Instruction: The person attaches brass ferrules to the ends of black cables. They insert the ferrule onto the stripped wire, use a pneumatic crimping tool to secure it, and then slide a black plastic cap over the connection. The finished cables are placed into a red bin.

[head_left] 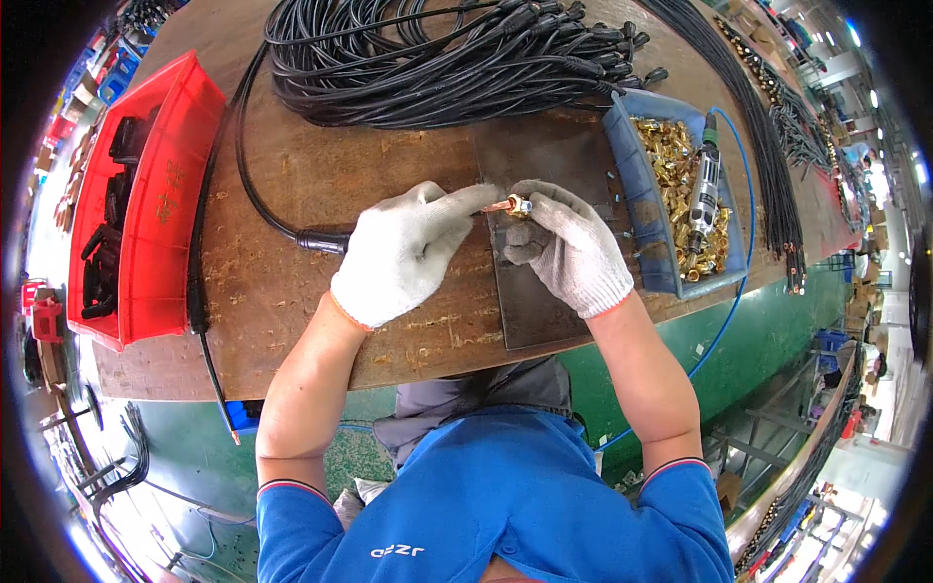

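Observation:
Both hands wear white knitted gloves and meet over the middle of the table. My left hand (397, 255) is closed around a black cable (321, 242), which enters the palm from the left. Its bare copper end (497, 206) shows at the left fingertips. Pinched between the thumb and fingers of my right hand (575, 248) is a small brass fitting (520, 205). The fitting meets the copper end; how far the copper goes inside is hidden. Beneath the right hand lies a dark flat plate (544, 316) on the wooden table (282, 282).
To the right, a blue-grey bin (649, 248) holds brass fittings (666, 160) and a powered hand tool (705, 194) with a blue hose. A red bin (175, 199) of black parts (102, 253) stands left. Coiled black cables (418, 92) fill the back; more cables (768, 165) lie far right.

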